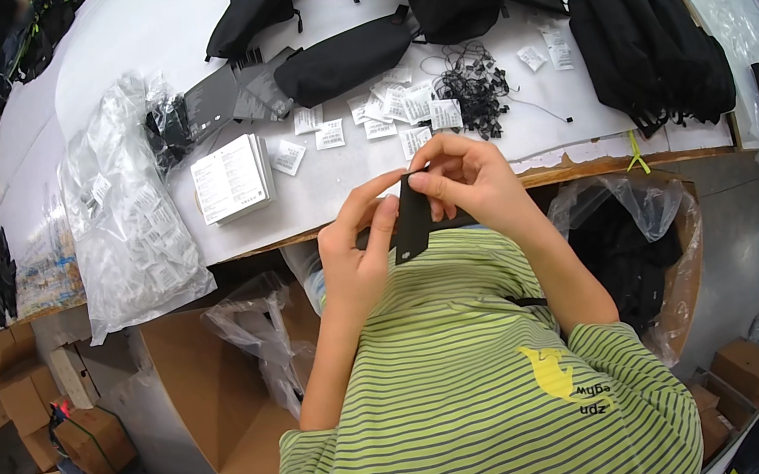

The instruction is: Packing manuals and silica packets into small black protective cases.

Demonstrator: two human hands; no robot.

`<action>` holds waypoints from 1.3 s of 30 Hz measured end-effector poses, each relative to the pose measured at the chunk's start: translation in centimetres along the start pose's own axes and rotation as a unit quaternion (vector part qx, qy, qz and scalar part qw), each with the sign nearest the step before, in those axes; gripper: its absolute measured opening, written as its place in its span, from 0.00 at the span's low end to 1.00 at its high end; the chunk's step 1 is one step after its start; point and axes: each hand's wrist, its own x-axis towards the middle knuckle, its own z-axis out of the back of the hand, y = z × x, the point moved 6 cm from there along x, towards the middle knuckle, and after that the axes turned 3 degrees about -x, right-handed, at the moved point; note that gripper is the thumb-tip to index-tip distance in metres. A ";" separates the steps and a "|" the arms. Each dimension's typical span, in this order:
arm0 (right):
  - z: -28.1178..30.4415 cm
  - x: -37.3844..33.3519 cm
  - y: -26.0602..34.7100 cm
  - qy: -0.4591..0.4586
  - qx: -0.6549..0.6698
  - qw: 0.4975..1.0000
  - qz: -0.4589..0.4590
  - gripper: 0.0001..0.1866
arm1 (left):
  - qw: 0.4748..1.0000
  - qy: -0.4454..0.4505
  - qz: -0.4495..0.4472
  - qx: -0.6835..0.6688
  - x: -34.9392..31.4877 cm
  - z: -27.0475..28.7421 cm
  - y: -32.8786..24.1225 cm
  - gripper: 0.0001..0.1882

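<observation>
At the table's near edge, in front of my body, both hands meet at a flat black hang tag (pixel 411 229), which hangs down with a small light mark near its lower end. My left hand (pixel 357 246) is closed at its left side, index finger reaching to the top edge. The thumb and fingers of my right hand (pixel 469 182) pinch the tag's upper end. Whether a string runs through it is hidden by the fingers. Just beyond my hands lie small white printed packets (pixel 418 105) and a tangled heap of black tag strings (pixel 473 88).
A stack of white printed cards (pixel 230 179) stands left, beside a clear bag (pixel 133 219) of white packets. Dark grey cards (pixel 213 101) and black fabric pouches (pixel 343 58) lie farther back. More black pouches (pixel 646 48) sit right. Cardboard boxes (pixel 213 388) stand below the table edge.
</observation>
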 end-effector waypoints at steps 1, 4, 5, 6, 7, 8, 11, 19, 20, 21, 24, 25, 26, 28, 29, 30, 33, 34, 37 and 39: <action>-0.3 0.0 -0.3 0.027 0.007 1.000 -0.007 0.07 | 1.000 -0.006 -0.008 -0.025 0.1 0.2 0.5 0.12; -0.9 -0.1 -0.7 0.074 0.024 0.996 -0.035 0.07 | 0.998 -0.010 -0.034 -0.050 0.4 0.2 0.8 0.05; -0.9 -0.1 -1.0 0.101 0.033 0.994 -0.042 0.07 | 0.998 0.006 -0.037 -0.057 0.5 0.0 0.8 0.04; -0.9 -0.2 -1.2 0.126 0.042 0.990 -0.048 0.08 | 0.997 0.023 -0.040 -0.065 0.7 -0.4 0.8 0.03; -0.7 -0.4 -1.1 0.129 0.050 0.989 -0.053 0.08 | 0.997 0.025 -0.043 -0.064 1.0 -0.6 0.9 0.03; -0.3 -0.5 -1.1 0.126 0.050 0.990 -0.049 0.08 | 0.995 0.029 -0.028 -0.091 1.6 -0.9 1.4 0.04; 1.7 -1.0 -0.8 0.042 0.094 0.994 -0.043 0.07 | 0.990 0.044 -0.034 -0.126 6.1 -1.9 2.9 0.05; 4.7 -4.1 -2.2 -0.020 0.120 0.992 -0.037 0.07 | 0.997 0.002 -0.066 -0.030 25.1 -7.8 5.8 0.15; 4.9 -4.4 -2.5 -0.030 0.129 0.990 -0.037 0.06 | 0.997 0.004 -0.071 -0.033 25.4 -8.2 5.5 0.15; 5.0 -4.8 -2.5 -0.035 0.130 0.990 -0.038 0.06 | 0.996 0.009 -0.075 -0.039 25.6 -8.3 5.3 0.14; 5.3 -5.0 -2.7 -0.042 0.130 0.990 -0.044 0.06 | 0.992 -0.020 -0.124 -0.013 24.9 -7.9 4.3 0.11; 5.4 -5.0 -2.9 -0.045 0.131 0.989 -0.052 0.06 | 0.986 -0.040 -0.159 0.007 24.2 -7.7 3.3 0.09; 5.5 -4.9 -3.0 -0.047 0.132 0.989 -0.053 0.06 | 0.979 -0.062 -0.193 0.028 23.3 -7.3 2.1 0.08; 5.2 -4.5 -2.7 -0.032 0.113 0.992 -0.037 0.06 | 0.976 -0.065 -0.201 0.043 22.0 -5.9 0.8 0.07; 5.2 -4.2 -2.7 -0.027 0.113 0.992 -0.039 0.06 | 0.967 -0.060 -0.235 0.080 21.3 -5.2 0.1 0.06; 5.1 -4.0 -2.7 -0.016 0.115 0.993 -0.037 0.05 | 0.955 -0.055 -0.267 0.118 20.5 -4.6 -0.5 0.05; 4.8 -3.2 -2.6 0.000 0.121 0.992 -0.038 0.06 | 0.915 -0.091 -0.336 0.206 18.0 -2.3 -2.9 0.05; 4.5 -3.0 -2.6 0.004 0.122 0.992 -0.039 0.06 | 0.889 -0.113 -0.365 0.251 17.2 -1.3 -3.8 0.06; 3.7 -2.5 -2.3 0.008 0.116 0.992 -0.037 0.06 | 0.826 -0.154 -0.444 0.310 16.5 1.4 -7.2 0.06; 3.1 -2.4 -1.8 0.016 0.114 0.993 -0.034 0.06 | 0.803 -0.195 -0.479 0.295 16.0 3.0 -9.4 0.09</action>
